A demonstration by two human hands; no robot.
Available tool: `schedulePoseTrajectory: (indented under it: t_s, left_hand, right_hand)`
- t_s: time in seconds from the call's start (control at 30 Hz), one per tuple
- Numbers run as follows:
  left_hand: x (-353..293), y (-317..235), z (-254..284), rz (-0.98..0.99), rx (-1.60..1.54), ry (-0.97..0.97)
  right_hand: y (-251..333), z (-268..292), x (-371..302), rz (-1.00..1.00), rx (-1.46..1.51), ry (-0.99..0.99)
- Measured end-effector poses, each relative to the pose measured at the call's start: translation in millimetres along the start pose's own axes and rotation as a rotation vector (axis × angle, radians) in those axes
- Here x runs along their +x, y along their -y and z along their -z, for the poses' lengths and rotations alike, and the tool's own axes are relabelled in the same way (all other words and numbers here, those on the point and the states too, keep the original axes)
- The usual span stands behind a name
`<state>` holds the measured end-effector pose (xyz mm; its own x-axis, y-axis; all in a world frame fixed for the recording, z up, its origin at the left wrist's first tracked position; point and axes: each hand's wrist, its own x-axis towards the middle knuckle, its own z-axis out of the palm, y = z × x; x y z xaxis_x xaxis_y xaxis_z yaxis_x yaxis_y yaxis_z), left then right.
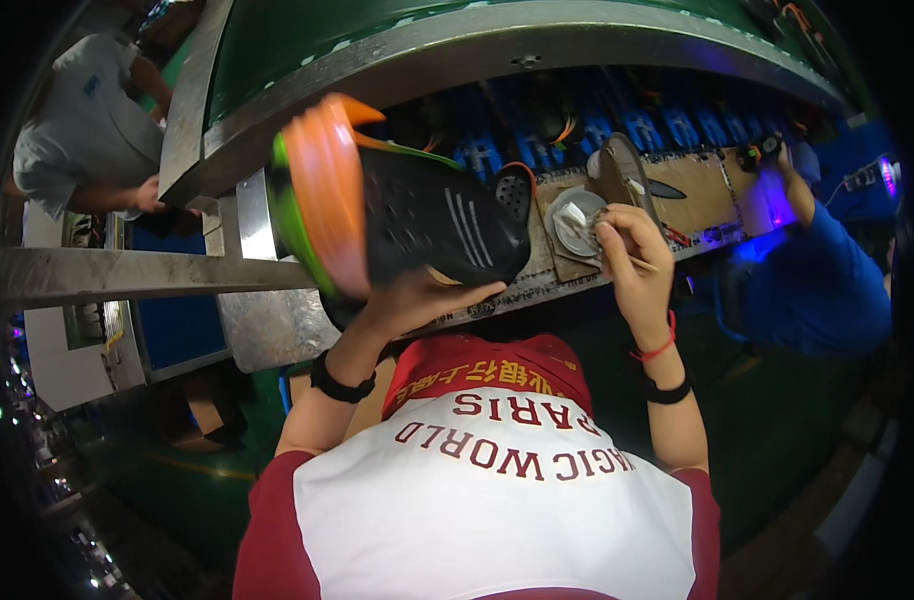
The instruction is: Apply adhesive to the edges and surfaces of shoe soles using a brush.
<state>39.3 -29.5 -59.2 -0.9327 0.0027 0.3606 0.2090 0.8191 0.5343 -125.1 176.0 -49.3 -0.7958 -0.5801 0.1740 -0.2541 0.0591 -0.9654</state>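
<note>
My left hand (417,300) holds up a black shoe (432,215) from below. The shoe has small perforations, pale stripes, a bright green edge and an orange part that is smeared by motion. My right hand (632,255) is closed in a pinch above a small round white bowl (575,220) on the bench. A thin pale stick (645,264) pokes out between its fingers; the tip is hard to make out. White material lies in the bowl. Just beyond my right hand lies a shoe piece with a light inside (627,170).
A cardboard-covered bench (692,205) runs in front of me, beneath a metal-edged green conveyor (377,70). Blue parts (637,125) line the space below it. A metal bar (147,277) crosses at left. Co-workers in grey (87,130) and blue (817,280) flank me.
</note>
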Motion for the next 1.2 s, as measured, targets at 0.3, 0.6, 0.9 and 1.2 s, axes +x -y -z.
schedulePoseTrajectory:
  t_s: [0.3, 0.6, 0.9, 1.2]
  left_hand:
    - [-6, -14, -17, 0.492, -0.82, -0.283]
    - [-8, -17, -16, 0.523, -0.951, -0.273]
    - [7, -21, -13, 0.475, -1.045, -0.264]
    - [25, -41, 4, 0.441, -1.216, -0.175]
  right_hand:
    - [-129, -9, 2, -0.171, 0.021, -0.197]
    - [-153, -8, 3, -0.231, 0.045, -0.22]
    - [-119, 2, 2, -0.073, 0.032, -0.171]
    - [30, 32, -8, -0.031, 0.435, -0.28]
